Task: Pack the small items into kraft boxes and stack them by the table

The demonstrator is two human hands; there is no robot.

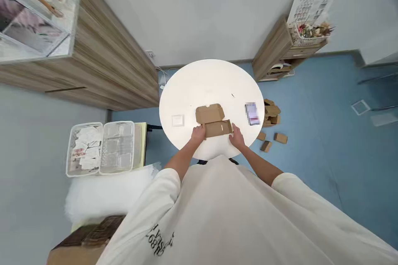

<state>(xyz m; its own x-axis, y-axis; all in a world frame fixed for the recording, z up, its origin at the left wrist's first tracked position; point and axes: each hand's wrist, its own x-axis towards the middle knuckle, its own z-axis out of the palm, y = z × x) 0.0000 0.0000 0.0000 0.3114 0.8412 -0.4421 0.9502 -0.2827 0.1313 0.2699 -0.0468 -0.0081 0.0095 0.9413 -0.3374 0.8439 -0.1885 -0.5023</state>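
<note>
The brown, opened-out cardboard box (pixel 217 128) lies between the 2 hands on a smooth white rounded desk (pixel 207 75), its near panel running from hand to hand and its broad brown lid panel (pixel 209 114) spread just beyond, further out than the left hand. The left hand (pixel 199 133) is closed on the panel's left end, thumb over the top edge. The right hand (pixel 236 136) is curled against the opposite end, where a short flap shows; whether its fingers pinch the board or only press on it is too small to tell. The cardboard should be very light, stiff along its flat faces yet ready to bend at the creases, with a dry surface unlikely to slip. It is hardly fragile, though a hard squeeze could crush or tear a corner, so the 2 short ends, held near the folds with thumbs on top, look the soundest places to take hold. To the left of the left hand lies a flat, pale rectangular case (pixel 178 120); beyond the right hand and slightly to its right is a purple-and-white rectangular pack (pixel 252 114). Further right, below desk level, 3 small brown cardboard boxes (pixel 280 138) lie loose on the blue floor (pixel 314 149).
</note>
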